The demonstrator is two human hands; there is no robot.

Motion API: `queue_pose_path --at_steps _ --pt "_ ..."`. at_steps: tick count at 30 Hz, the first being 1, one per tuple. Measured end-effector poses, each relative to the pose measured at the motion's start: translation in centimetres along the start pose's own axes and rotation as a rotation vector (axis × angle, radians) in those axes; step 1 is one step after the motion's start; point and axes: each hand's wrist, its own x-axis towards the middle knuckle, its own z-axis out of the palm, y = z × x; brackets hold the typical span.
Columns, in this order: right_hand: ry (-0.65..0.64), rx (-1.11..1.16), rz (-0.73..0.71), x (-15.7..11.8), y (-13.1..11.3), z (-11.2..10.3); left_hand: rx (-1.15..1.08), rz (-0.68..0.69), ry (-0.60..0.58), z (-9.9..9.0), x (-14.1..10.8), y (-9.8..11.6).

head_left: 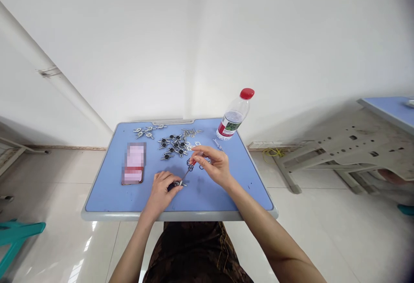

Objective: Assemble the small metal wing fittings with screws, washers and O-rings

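Note:
My left hand [161, 191] rests on the desk, its thumb and fingers closed around a small metal fitting [180, 184]. In my right hand [215, 167] is a screwdriver [186, 174] with a red handle, gripped at the top. Its thin shaft slants down to the left, and the tip meets or nearly meets the fitting; the exact contact is too small to make out. Several black rings [190, 168] lie just beyond the shaft. Behind them is a group of metal fittings with round black centres [175, 144], and some flat white pieces [197, 144] are near my right fingertips.
On the blue desk [106, 197], a phone [133, 162] lies at the left. Several silver fittings [149, 135] and a pile of screws [191, 133] are at the back. A water bottle [230, 123] stands at the back right beside a clear syringe-like tube [217, 144]. A wall rises behind.

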Motion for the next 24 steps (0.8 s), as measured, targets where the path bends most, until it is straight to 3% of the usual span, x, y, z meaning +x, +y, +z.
queue_pose_path --at_steps 4,12,24 --pt "-0.008 -0.001 -0.009 0.0 0.04 -0.07 0.007 -0.002 -0.004 0.02 0.0 0.04" --pt "-0.225 -0.203 -0.118 -0.44 0.04 0.24 0.059 0.012 0.022 0.01 0.04 0.68" --pt "-0.236 -0.272 -0.196 -0.59 -0.05 0.44 0.078 0.012 0.009 0.0 0.12 0.68"
